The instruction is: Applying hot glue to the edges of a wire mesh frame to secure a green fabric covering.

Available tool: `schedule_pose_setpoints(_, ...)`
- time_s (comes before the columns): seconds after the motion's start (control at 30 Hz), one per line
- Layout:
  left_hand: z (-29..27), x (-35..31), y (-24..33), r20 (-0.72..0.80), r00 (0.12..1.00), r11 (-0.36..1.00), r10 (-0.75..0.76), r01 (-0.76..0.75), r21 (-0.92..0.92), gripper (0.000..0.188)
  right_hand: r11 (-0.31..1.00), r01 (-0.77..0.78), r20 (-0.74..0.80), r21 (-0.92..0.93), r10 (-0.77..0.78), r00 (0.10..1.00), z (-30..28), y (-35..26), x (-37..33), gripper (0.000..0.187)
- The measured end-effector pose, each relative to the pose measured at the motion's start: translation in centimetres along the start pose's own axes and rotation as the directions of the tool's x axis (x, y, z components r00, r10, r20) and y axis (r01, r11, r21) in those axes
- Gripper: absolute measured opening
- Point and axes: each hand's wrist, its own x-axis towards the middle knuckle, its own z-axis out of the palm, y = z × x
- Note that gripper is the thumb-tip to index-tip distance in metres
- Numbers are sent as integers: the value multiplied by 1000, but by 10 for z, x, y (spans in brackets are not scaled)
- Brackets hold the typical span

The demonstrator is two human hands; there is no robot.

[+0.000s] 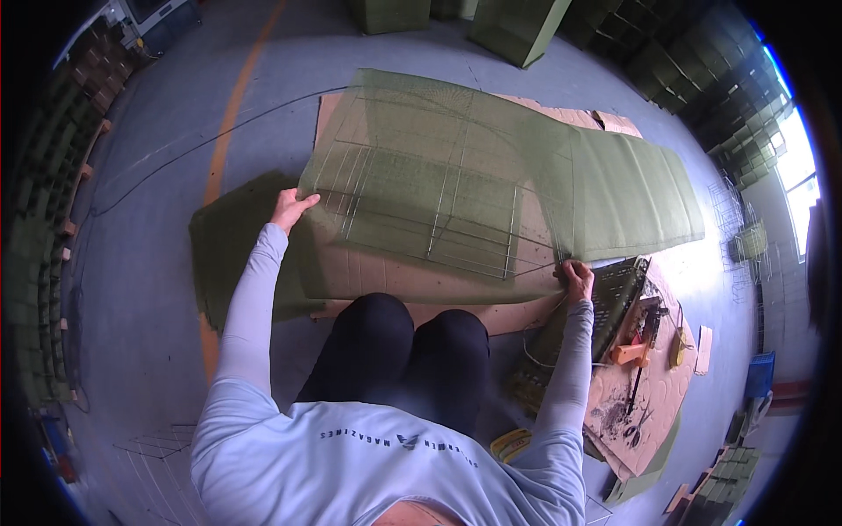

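A sheer green mesh sheet (pixel 403 175) is spread over a thin wire frame (pixel 436 223) in front of my knees. My left hand (pixel 294 210) is closed on the sheet's near left edge, with the thumb on top. At the right, my right hand (pixel 577 280) is closed at the near edge of the mesh, beside a corner of the frame. Whether its fingers also grip the wire is hidden. Beyond my right hand, the sheet's far right part (pixel 636 193) looks denser and hangs past the frame. Flattened cardboard (pixel 377 276) lies beneath.
A green mesh pile (pixel 237 241) lies at the left. On cardboard at the right are an orange glue gun (pixel 633 353) and scissors (pixel 638 427). Green mesh boxes (pixel 517 31) stand at the far side. Stacked green goods (pixel 680 79) line the right wall. A cable (pixel 167 180) crosses the floor.
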Motion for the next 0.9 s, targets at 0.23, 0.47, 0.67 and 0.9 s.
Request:
schedule_pose_setpoints(0.23,19,3,-6,-54,987,989,149,-147,31,30,1000,7,-92,-31,-10,996,-7,-2,-2,16)
schedule_pose_setpoints(0.47,11,7,-1,-98,975,977,197,-187,99,26,998,43,-19,-53,-45,999,-2,9,14,16)
schedule_pose_setpoints(0.67,13,13,-15,-131,962,960,241,-217,175,26,997,58,-35,-41,-60,998,-3,18,16,13)
schedule_pose_setpoints(0.9,26,7,-19,-250,890,912,382,-320,258,28,983,147,-31,107,-144,989,0,26,19,11)
